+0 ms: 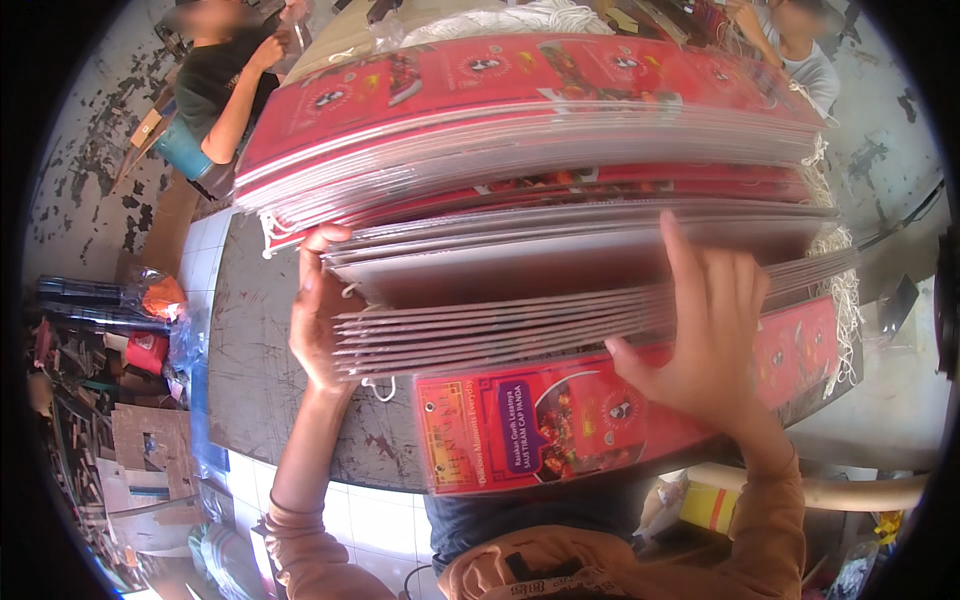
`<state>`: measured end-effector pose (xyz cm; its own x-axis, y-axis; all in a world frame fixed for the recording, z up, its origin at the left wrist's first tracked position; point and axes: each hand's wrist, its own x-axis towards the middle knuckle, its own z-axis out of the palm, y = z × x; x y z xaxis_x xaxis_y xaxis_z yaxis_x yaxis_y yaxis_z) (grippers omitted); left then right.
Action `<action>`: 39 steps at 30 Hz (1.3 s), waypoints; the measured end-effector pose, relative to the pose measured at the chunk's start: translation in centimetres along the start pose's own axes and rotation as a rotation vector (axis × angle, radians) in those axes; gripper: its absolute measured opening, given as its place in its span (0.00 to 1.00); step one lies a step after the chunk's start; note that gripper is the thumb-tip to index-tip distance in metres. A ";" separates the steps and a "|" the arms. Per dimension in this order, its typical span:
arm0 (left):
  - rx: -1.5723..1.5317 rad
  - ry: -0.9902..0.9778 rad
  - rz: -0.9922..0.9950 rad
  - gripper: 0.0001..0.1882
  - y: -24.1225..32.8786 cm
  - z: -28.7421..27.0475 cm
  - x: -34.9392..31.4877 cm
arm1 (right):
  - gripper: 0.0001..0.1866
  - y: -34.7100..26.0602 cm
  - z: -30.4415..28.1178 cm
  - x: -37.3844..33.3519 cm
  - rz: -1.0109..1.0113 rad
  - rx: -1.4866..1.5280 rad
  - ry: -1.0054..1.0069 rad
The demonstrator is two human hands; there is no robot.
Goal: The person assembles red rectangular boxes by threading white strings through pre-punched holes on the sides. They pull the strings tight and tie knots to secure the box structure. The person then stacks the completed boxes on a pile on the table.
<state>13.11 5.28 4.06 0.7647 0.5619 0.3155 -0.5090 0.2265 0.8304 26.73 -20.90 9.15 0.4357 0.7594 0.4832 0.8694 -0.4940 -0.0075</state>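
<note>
Long, thin red printed panels (620, 410) with food pictures stand and lean in a thick row across the table before me. My left hand (318, 315) is curled round the left ends of several panels, its fingertips at a far panel's corner. My right hand (705, 315) spreads over the near bunch's top edges, index finger stretched forward and thumb apart on the near side. Between the near bunch and those behind is a gap showing a panel's pale plain back (520, 262). White cords (843, 310) hang from the panels' right ends, with small loops at the left.
A large bundle of red panels (480, 85) lies farther back on the dark scratched table (265, 330). White cord (515, 22) is heaped behind it. One person (225, 90) sits at the far left, another (810, 65) far right. Cardboard and scraps (140, 450) clutter the left floor.
</note>
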 end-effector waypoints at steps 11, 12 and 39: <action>0.069 -0.034 -0.067 0.22 0.5 -1.0 0.2 | 0.34 0.2 0.6 0.9 -0.068 0.100 0.145; 0.074 -0.040 -0.083 0.22 0.6 -1.2 0.2 | 0.32 0.2 0.9 1.0 -0.065 0.096 0.161; 0.138 -0.064 0.011 0.27 0.4 -1.0 0.6 | 0.28 1.1 2.1 0.4 -0.182 -0.014 0.303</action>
<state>12.99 6.51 4.19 0.7852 0.5109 0.3500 -0.4617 0.1062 0.8807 28.33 -20.21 7.46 0.1836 0.6766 0.7131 0.9221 -0.3699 0.1136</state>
